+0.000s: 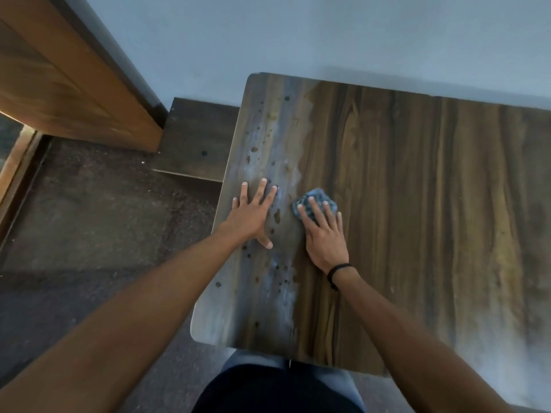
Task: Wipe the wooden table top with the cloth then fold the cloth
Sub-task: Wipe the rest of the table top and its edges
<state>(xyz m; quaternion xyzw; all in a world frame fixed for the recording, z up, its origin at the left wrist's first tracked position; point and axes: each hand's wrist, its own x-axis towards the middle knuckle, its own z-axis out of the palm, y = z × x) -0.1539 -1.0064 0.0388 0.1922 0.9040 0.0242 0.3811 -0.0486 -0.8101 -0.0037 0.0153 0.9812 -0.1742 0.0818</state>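
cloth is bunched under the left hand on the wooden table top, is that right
Not quite: the hand is wrong. The head view shows the cloth bunched under the right hand, the one with the black wristband, on the wooden table top. The left hand lies flat on the wood beside it, holding nothing.

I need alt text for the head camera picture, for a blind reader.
A person's right hand presses a blue cloth on a wooden table top; the left hand rests flat on its dusty, spotted left strip.
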